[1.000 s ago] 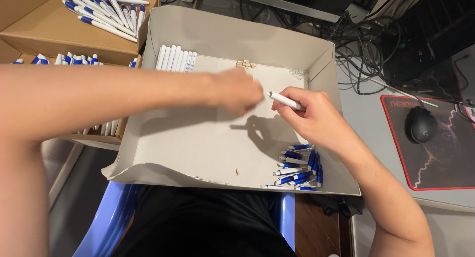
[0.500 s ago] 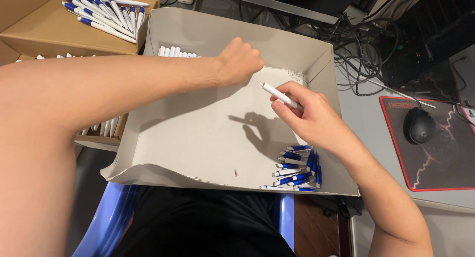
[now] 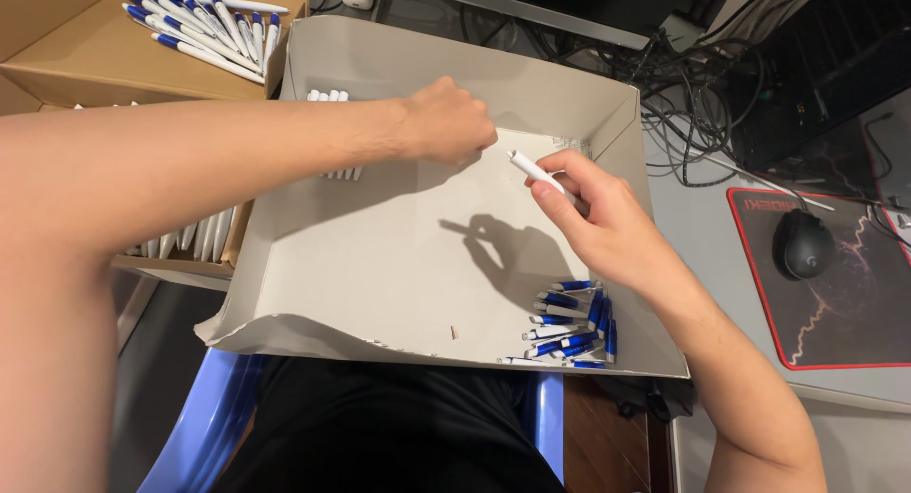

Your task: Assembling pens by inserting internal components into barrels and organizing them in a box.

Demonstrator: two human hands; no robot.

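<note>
Left hand (image 3: pixel 451 123) now closed, nearer the white pen barrel (image 3: pixel 536 171).

Left hand (image 3: pixel 446 121): bare, no glove, no ring or watch in view.
Right hand (image 3: pixel 598 213): bare, no glove, wrist without band or watch.
Fingers (image 3: pixel 546 194): uncovered, nails short and plain where they show.
Forearms: both bare up to the picture's edge, no sleeve reaching them.
Left upper arm: bare, fills the lower left of the view, no cuff seen.
Clothing: plain black fabric garment (image 3: pixel 380 427) over the lap and body, without print or pattern that shows.
</note>
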